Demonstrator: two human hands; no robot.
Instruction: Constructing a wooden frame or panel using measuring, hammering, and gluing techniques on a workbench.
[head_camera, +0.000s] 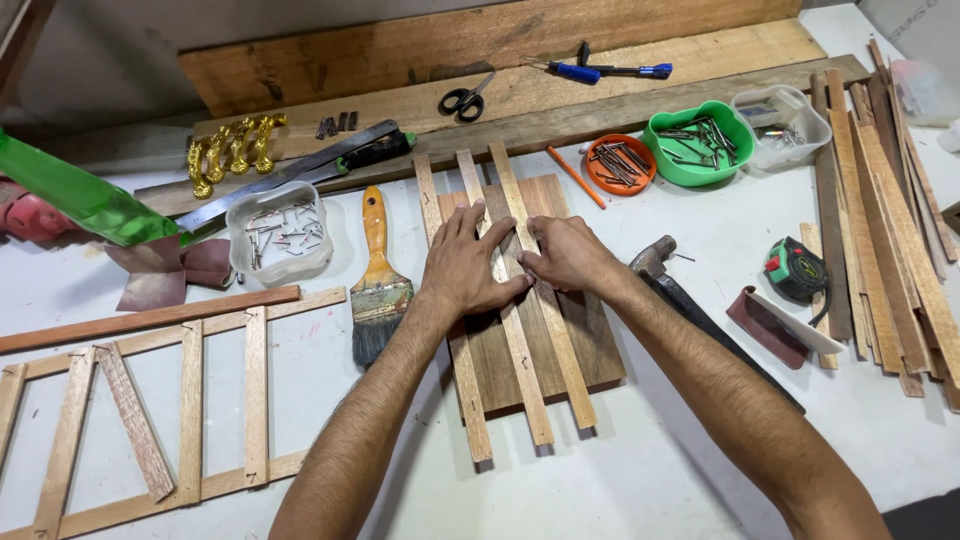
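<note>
Planks (480, 45) of rough wood lie far beyond the fingertips, at the back of the white table (660, 470). Nearer, to the left of the left fingers, a slatted wooden frame (150, 400) lies flat. Directly under both hands sits a dark board (590, 330), and across it run three pale strips (515, 330), side by side with narrow gaps between them, their ends reaching past the fingertips at the top and off the board's near edge below.

Left hand (465, 265) lies palm down on the left and middle strips, fingers spread and nearly straight, pressing flat rather than gripping anything. Right hand (570, 255) rests just beside it, fingers bent and pointing left, the tips on the middle and right strips and almost touching the left hand; it presses too, with nothing closed inside it.

Right of the right fingers, well apart, a stack of slats (890, 230) lies along the table edge. A hammer (665, 275) lies just under the right wrist. A paintbrush (378, 285) lies close left of the left fingers. A tape measure (797, 270) sits between hammer and slats. Beyond the fingertips stand a green bowl (700, 145) and an orange dish (620, 165) of nails, and scissors (465, 98) lie further back. A clear tub (278, 235) of nails stands left of the brush.
</note>
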